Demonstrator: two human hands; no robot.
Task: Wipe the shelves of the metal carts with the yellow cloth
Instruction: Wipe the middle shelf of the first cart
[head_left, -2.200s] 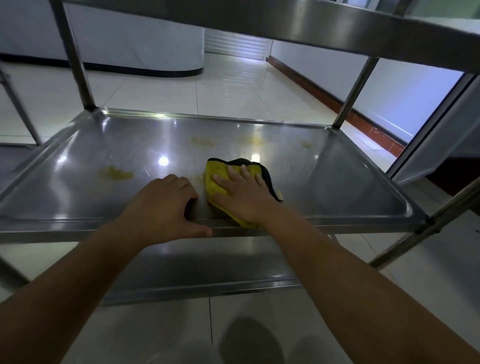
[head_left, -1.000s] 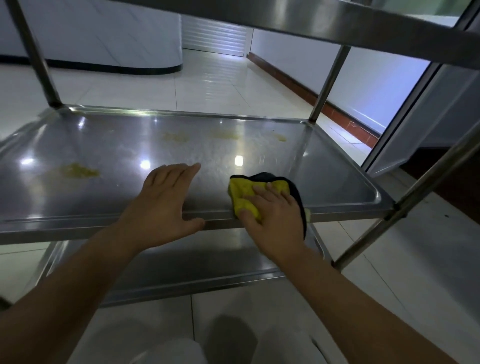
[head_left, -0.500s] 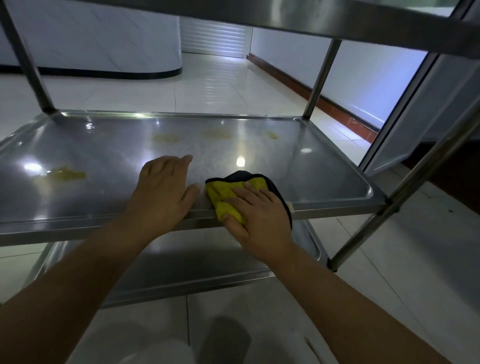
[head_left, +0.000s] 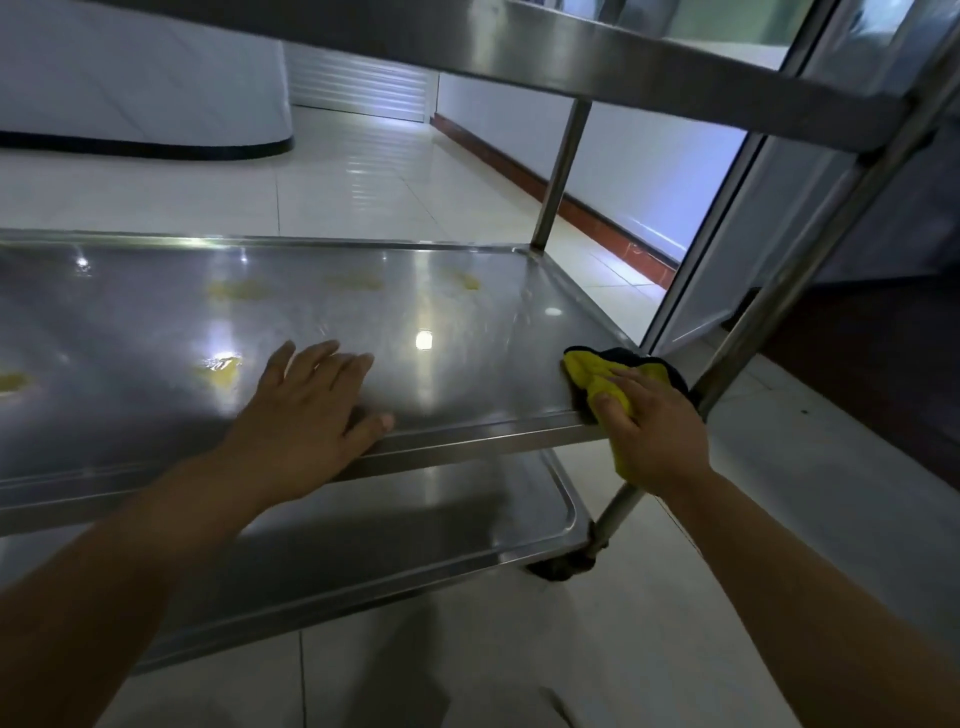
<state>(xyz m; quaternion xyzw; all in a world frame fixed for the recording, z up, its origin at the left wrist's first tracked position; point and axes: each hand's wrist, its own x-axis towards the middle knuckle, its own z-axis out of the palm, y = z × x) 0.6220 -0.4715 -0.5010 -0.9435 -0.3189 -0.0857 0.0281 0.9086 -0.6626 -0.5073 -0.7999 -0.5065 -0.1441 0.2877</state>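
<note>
The right hand (head_left: 655, 435) presses down on the crumpled yellow cloth with a dark edge (head_left: 597, 375), fingers laid over it and thumb hooked at its near side, right at the front right corner of the shiny stainless-steel middle shelf (head_left: 467, 332). Part of the cloth hangs below the hand over the shelf's front lip. Just behind that hand rises the slanted round metal corner post (head_left: 779, 291), nearly touching the cloth. Well off to the other side, the left hand (head_left: 311, 410) lies flat on the shelf's front edge, fingers straight and spread, thumb along the rim, gripping nothing. Beyond the left hand's fingertips sit yellowish smears (head_left: 223, 371), with more of them (head_left: 241, 290) farther back toward the rear rim. Under both hands runs the lower steel shelf (head_left: 415, 525), and over them the upper steel shelf (head_left: 649, 62). Pale glossy floor tiles (head_left: 675, 623) spread beneath.
</note>
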